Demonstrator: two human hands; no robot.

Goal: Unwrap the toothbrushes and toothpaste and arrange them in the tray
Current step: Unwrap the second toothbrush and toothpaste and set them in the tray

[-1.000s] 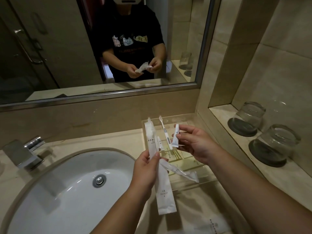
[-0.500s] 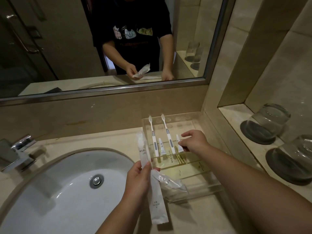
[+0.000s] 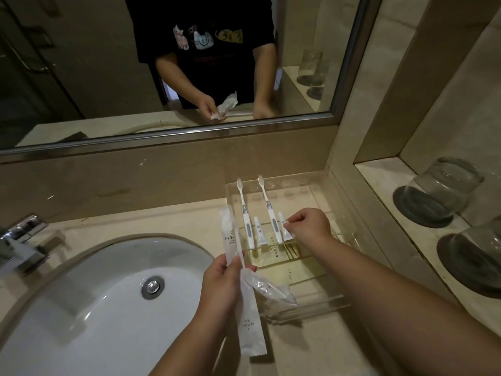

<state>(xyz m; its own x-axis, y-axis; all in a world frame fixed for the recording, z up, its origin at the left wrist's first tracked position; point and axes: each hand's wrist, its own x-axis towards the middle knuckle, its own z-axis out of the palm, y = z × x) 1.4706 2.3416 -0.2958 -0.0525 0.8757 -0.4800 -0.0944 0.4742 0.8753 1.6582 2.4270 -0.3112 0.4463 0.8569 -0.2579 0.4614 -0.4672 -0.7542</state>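
Right now the right hand's (image 3: 309, 226) thumb and forefinger pinch a small toothpaste tube (image 3: 285, 231), which lies in the clear tray (image 3: 311, 191) just right of the right toothbrush (image 3: 269, 213), its long axis running near to far, narrow cap end far. That brush and the left toothbrush (image 3: 245, 215) lie parallel, heads toward the mirror (image 3: 81, 77), a second tube (image 3: 259, 232) between them. Nearer, the left hand (image 3: 222, 286) grips paper and plastic wrappers (image 3: 250, 327) beside the sink (image 3: 81, 308).
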